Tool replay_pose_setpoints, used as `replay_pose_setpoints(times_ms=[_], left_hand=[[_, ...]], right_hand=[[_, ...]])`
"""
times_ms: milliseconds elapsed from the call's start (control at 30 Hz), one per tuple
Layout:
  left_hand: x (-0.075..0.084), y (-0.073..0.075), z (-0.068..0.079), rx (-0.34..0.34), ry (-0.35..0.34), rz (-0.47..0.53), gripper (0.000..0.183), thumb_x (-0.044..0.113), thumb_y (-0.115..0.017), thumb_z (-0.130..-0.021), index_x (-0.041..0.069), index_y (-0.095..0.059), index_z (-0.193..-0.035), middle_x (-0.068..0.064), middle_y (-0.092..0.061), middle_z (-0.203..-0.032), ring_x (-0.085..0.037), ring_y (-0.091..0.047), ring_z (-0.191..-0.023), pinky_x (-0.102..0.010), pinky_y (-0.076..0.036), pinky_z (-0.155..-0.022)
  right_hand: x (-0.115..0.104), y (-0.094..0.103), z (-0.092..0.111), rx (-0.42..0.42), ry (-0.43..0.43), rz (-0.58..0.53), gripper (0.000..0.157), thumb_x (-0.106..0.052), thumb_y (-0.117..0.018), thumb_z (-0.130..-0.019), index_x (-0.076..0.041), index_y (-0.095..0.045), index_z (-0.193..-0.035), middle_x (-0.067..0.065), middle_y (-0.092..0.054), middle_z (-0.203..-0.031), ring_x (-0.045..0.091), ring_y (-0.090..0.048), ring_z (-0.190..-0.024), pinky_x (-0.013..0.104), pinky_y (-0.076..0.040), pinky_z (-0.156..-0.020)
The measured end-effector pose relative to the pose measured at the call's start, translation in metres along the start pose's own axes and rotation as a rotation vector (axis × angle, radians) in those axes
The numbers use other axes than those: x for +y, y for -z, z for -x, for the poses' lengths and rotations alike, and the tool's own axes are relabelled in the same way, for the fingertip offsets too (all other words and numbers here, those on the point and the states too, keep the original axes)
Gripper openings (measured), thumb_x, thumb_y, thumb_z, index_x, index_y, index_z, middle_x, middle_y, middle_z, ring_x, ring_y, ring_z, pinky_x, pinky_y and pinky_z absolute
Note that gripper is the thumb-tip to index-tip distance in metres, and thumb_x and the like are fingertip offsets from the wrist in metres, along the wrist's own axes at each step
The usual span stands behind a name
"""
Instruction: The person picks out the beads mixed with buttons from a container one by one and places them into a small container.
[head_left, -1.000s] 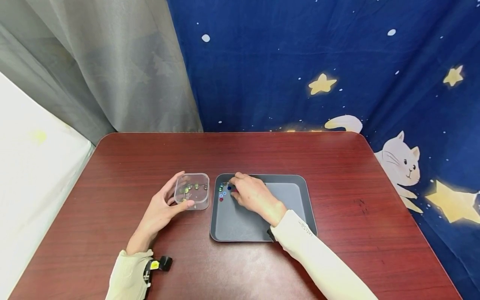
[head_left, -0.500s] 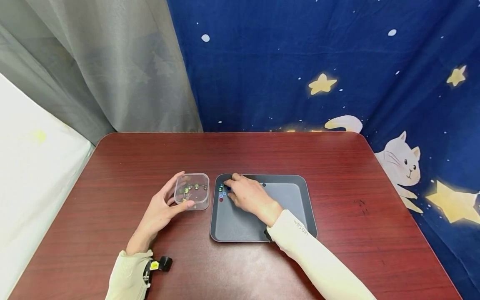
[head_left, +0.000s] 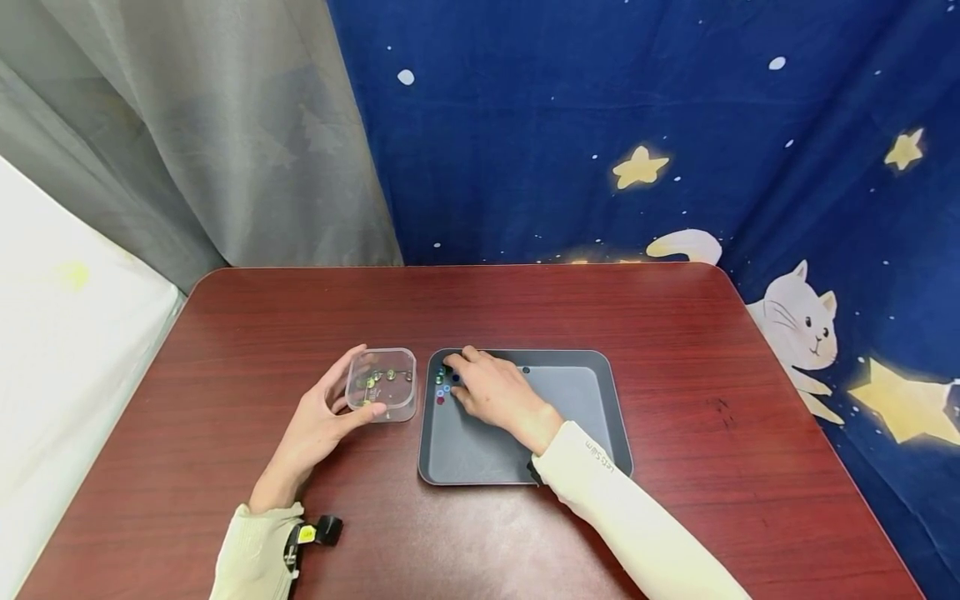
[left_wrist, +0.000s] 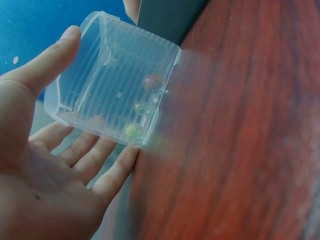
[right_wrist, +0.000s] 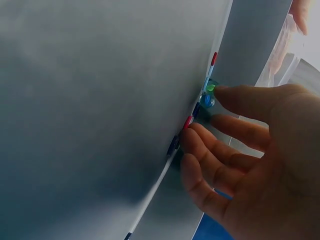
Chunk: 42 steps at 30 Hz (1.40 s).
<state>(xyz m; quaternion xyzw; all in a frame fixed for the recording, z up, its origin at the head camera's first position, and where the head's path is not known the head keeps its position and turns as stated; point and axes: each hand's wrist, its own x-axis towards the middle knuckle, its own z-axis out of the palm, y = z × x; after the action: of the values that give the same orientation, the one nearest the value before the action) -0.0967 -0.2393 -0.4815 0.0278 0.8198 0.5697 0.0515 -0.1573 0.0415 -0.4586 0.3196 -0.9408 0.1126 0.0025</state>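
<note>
In the head view my left hand (head_left: 318, 423) holds a clear plastic box (head_left: 402, 410), thumb at the near side and fingers behind. Inside lie several glass marbles, including a yellow-green one (left_wrist: 134, 131) and a reddish one (left_wrist: 153, 82). My right hand (head_left: 498, 398) reaches into the left end of a dark grey tray (head_left: 480, 458), thumb and fingers bent and apart. Its thumb tip is at a green glass marble (right_wrist: 211, 88), beside a blue glass marble (right_wrist: 207, 101); contact is unclear. Small flat pieces lie near, including a red one (head_left: 440, 401).
A small dark piece (head_left: 526, 370) sits by the tray's far wall. Box and tray stand side by side on a reddish-brown table (head_left: 720, 467), a narrow gap between them. Grey and blue curtains (head_left: 510, 133) hang behind the far edge.
The right hand has shifted slightly left toward the tray's far left corner, uncovering the dark piece behind it. The left hand and box keep their place.
</note>
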Motion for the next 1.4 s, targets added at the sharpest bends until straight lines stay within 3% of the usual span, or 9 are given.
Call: replay_pose_setpoints(times_ms=[533,933,1233,1400], left_hand=[[-0.0010,-0.0006,0.0019,-0.004,0.004,0.012,0.089,0.026,-0.082,-0.092,0.038,-0.031,-0.163,0.000,-0.040,-0.166,-0.014,-0.048,-0.143,-0.006,-0.044,-0.102],[-0.0003,0.0001,-0.0005,-0.001,-0.002,0.007,0.088,0.026,-0.082,-0.093,0.039,-0.030,-0.163,-0.001,-0.040,-0.166,-0.018,-0.050,-0.141,-0.007,-0.046,-0.101],[0.0003,-0.0001,-0.0007,-0.001,-0.004,0.015,0.089,0.025,-0.082,-0.092,0.034,-0.030,-0.164,-0.002,-0.041,-0.166,-0.016,-0.051,-0.140,-0.008,-0.046,-0.100],[0.0004,0.0002,-0.0002,0.000,0.005,-0.001,0.089,0.026,-0.081,-0.093,0.035,-0.030,-0.164,-0.002,-0.040,-0.166,-0.022,-0.053,-0.138,-0.008,-0.048,-0.097]], right_hand=[[-0.0043,-0.0012,0.0010,-0.045,-0.008,0.033,0.041,-0.029,-0.072,-0.100,-0.020,-0.066,-0.140,0.005,-0.064,-0.114,0.019,-0.066,-0.098,0.035,-0.059,-0.078],[-0.0062,-0.0014,-0.0034,-0.002,0.068,0.057,0.033,-0.030,-0.072,-0.100,-0.021,-0.070,-0.131,0.004,-0.065,-0.112,0.020,-0.069,-0.101,0.036,-0.059,-0.082],[-0.0062,-0.0029,-0.0059,0.044,0.075,0.061,0.026,-0.033,-0.073,-0.099,-0.025,-0.075,-0.123,0.001,-0.068,-0.105,0.018,-0.070,-0.089,0.034,-0.059,-0.073],[-0.0056,-0.0030,-0.0066,0.040,0.066,0.049,0.025,-0.033,-0.073,-0.099,-0.027,-0.075,-0.123,0.000,-0.067,-0.103,0.016,-0.070,-0.087,0.033,-0.059,-0.072]])
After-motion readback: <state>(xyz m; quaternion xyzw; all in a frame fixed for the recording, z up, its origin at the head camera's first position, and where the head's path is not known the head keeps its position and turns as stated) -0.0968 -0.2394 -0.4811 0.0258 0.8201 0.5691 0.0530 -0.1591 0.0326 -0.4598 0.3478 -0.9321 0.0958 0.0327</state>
